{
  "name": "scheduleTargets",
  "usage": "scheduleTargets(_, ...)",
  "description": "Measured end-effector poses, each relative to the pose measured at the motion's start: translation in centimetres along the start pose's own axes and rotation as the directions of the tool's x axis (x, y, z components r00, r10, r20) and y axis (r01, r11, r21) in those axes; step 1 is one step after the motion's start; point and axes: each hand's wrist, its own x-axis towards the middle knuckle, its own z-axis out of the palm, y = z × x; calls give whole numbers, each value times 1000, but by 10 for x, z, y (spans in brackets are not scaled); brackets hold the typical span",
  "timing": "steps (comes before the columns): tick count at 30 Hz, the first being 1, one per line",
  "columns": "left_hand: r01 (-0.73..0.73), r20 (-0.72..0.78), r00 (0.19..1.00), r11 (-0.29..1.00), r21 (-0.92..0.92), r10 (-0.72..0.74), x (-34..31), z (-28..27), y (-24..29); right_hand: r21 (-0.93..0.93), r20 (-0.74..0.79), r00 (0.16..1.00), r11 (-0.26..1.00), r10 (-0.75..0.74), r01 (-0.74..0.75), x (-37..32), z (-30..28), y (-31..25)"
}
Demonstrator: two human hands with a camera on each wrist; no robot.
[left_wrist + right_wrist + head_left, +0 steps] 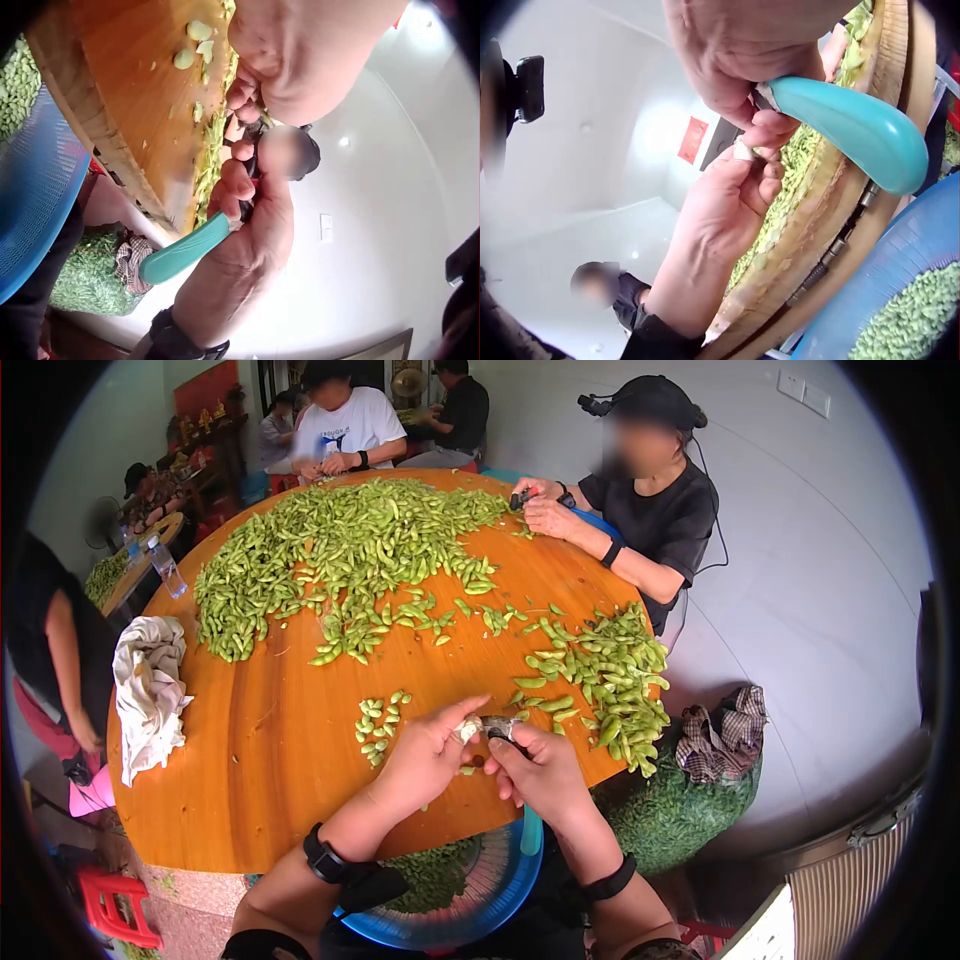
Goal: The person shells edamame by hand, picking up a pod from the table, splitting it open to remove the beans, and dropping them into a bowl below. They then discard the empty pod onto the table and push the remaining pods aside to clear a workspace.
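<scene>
Above the table's near edge, my right hand (545, 770) grips a tool with a teal handle (862, 131) and a dark metal end; the handle sticks out below the palm. My left hand (420, 755) meets it at the fingertips, thumb and fingers drawn together. Something white (742, 148) covers the tip of its thumb. What these fingers pinch is hidden, and I cannot tell if it is a pod. Shelled green beans (376, 728) lie left of the hands. Loose green soybean pods (610, 680) are heaped to the right.
A large pod heap (350, 530) covers the far part of the round wooden table (220, 760). Below the near edge sits a blue basin (522, 890) with shelled beans. A white cloth (150, 690) lies at left, a filled green mesh bag (680, 810) at right. Another person (650, 510) sits across.
</scene>
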Motion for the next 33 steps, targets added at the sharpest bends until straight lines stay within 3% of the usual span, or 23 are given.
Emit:
scheduleTargets(2,10,-68,998,998,56,-6,-1,1,5,19,25,1000,1000,13,-13,0,0,1)
scheduleTargets(4,20,-46,999,991,-133,-26,0,2,-6,52,30,999,999,12,-13,0,1,0)
scheduleTargets(8,-26,-105,994,990,-139,12,1,4,-13,118,28,999,993,21,-25,-1,3,4)
scheduleTargets(11,-66,-93,993,998,3,66,1,3,-16,165,33,999,986,22,-27,0,3,11)
scheduleTargets(13,-325,5,942,910,257,335,1,2,-16,203,12,1000,979,24,-26,1,1,12)
scheduleTargets(14,-330,11,941,909,255,338,0,3,-15,204,5,1000,979,23,-24,2,0,13)
scheduleTargets(16,-372,53,918,806,461,393,-2,6,-12,202,-7,1000,979,20,-18,4,-4,14)
scheduleTargets(20,-359,71,924,788,501,376,-4,4,-7,161,-7,1000,987,21,-20,0,-2,11)
scheduleTargets(22,-252,29,960,818,518,277,-4,2,-4,119,15,999,992,42,-43,-4,0,7)
scheduleTargets(28,-286,115,954,732,618,276,-5,1,-9,86,-7,1000,996,-10,11,-6,3,10)
scheduleTargets(33,-240,80,966,734,635,246,-6,1,-5,57,-19,999,998,-27,28,-9,7,10)
